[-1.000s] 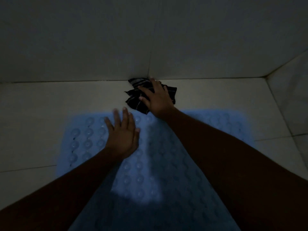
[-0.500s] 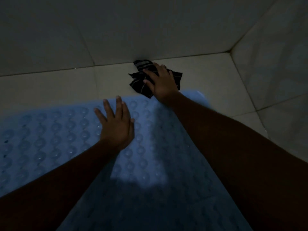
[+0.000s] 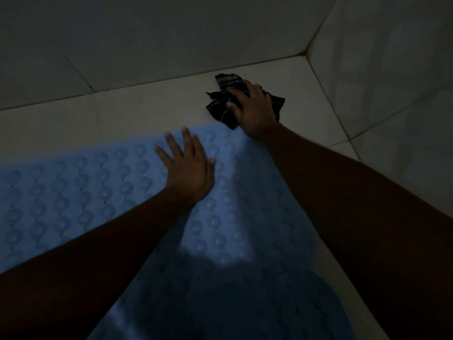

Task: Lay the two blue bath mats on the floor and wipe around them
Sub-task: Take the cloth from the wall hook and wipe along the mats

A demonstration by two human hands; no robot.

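A pale blue bath mat (image 3: 81, 192) covered in round suction bumps lies flat on the light tiled floor (image 3: 73, 119). My left hand (image 3: 188, 165) presses flat on the mat near its far edge, fingers spread. My right hand (image 3: 252, 109) rests on a crumpled dark striped cloth (image 3: 220, 109) on the floor just beyond the mat's far right corner, fingers curled over it. I see only one mat for certain; the near part is in deep shadow.
A tiled wall (image 3: 171, 33) rises behind the floor strip, and a second wall (image 3: 392, 69) meets it at the corner on the right. The narrow band of floor runs between the mat and the walls. The scene is very dim.
My right hand has slid the cloth rightward along the floor toward the corner. The view has swung, so the mat now stretches to the left. My left hand stays on the mat.
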